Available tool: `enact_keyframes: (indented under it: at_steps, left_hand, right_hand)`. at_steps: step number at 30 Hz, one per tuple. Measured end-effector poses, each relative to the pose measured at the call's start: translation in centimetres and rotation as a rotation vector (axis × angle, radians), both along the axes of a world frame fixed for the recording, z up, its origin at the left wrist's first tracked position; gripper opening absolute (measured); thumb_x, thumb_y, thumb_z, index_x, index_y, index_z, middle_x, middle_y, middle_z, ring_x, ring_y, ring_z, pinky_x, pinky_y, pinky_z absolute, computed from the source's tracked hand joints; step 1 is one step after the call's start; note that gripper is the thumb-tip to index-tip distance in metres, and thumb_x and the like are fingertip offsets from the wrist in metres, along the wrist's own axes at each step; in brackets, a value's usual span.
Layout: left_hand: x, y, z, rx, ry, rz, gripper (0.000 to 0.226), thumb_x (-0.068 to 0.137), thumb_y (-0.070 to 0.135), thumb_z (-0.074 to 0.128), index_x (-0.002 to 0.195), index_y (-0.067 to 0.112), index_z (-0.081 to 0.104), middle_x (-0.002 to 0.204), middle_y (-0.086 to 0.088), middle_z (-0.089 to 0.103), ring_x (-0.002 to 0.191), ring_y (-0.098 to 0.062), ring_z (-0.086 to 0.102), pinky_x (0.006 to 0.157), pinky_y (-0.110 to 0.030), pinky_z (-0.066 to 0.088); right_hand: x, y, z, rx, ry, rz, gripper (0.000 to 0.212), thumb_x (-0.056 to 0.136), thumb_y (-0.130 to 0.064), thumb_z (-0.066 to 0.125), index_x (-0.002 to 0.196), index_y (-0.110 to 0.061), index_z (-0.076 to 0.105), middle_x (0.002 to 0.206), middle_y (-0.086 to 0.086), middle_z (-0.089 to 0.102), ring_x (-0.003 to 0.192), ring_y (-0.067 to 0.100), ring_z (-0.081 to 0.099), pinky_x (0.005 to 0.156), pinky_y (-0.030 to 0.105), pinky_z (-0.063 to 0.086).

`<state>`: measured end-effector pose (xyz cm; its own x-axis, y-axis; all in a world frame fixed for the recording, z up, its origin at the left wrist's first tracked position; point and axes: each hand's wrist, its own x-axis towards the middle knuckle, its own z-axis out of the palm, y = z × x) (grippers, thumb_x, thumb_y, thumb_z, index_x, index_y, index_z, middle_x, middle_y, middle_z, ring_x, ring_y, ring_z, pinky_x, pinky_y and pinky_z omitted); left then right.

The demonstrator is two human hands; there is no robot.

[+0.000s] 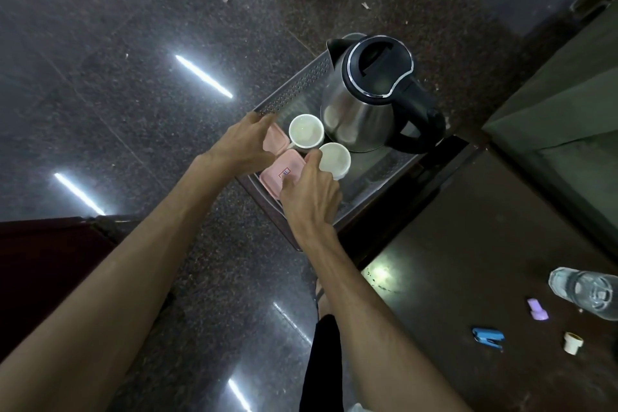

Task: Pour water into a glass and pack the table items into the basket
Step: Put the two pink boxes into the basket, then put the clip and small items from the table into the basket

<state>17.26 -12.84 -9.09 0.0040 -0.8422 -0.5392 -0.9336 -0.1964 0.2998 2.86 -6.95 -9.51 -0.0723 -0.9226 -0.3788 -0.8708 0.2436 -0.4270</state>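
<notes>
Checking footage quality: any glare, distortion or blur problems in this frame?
Head view: dim overall; bright strip-light reflections streak the polished floor, and a glare patch sits on the dark table. Wide-angle lens stretches the forearms. The kettle, the cups and both hands over the basket stay fairly sharp.

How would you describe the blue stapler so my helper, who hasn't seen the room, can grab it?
Start at the dark table on the right, not the basket holding the kettle. Near its front edge, below the clear water bottle, lies the stapler. It is the only blue thing, left of a purple piece and a cream cap.
</notes>
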Motion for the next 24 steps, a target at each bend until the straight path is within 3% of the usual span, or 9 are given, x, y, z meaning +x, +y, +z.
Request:
enact_keyframes:
  at_steps: [5, 11, 17, 24]
  left_hand:
    - [-0.9, -0.3, 0.2, 0.036, -0.058, -0.035, 0.081, 0.090, 0.035, 0.070, 0.160, 0.015, 0.034, 0.149, -0.023, 0.049, 0.131, -0.049, 0.054, 0.110, -0.054, 0.046]
    - [-0.9, 0.8, 0.6, -0.037, -0.023, 0.017, 0.083, 0.091, 0.027, 0.073, 0.162, 0.013, 0.033, 0.156, -0.018, 0.044, 0.136, -0.041, 0.053, 0.112, -0.050, 0.043]
    - [-3.9, 4.2, 2.4, -0.460, -0.001, 0.113, 0.051, 0.092, 0.020, 0.070, 0.139, 0.002, 0.060, 0.141, -0.017, 0.058, 0.123, -0.039, 0.061, 0.102, -0.053, 0.050]
    - [-14.9, 9.9, 2.4, -0.506, 0.225, 0.051, 0.033, 0.090, 0.013, 0.070, 0.120, 0.000, 0.073, 0.129, -0.017, 0.069, 0.115, -0.039, 0.066, 0.096, -0.049, 0.054]
  right_hand:
    - [-0.7, -0.3, 0.0, 0.029, 0.032, 0.009, 0.037, 0.095, -0.039, 0.070, 0.122, -0.017, 0.055, 0.107, 0.014, 0.076, 0.101, 0.036, 0.074, 0.075, 0.042, 0.055]
    - [-1.4, -0.6, -0.1, 0.017, -0.055, 0.035, 0.040, 0.096, -0.040, 0.070, 0.123, -0.014, 0.055, 0.111, 0.015, 0.074, 0.105, 0.038, 0.071, 0.079, 0.043, 0.054]
    - [-4.4, 0.9, 1.0, -0.119, -0.293, -0.016, 0.022, 0.095, -0.031, 0.069, 0.114, -0.018, 0.070, 0.103, 0.005, 0.076, 0.098, 0.031, 0.070, 0.080, 0.046, 0.055]
    - [-12.7, 4.4, 2.1, -0.216, -0.336, -0.217, 0.013, 0.092, -0.025, 0.073, 0.100, -0.016, 0.078, 0.096, 0.000, 0.076, 0.085, 0.022, 0.073, 0.078, 0.042, 0.057]
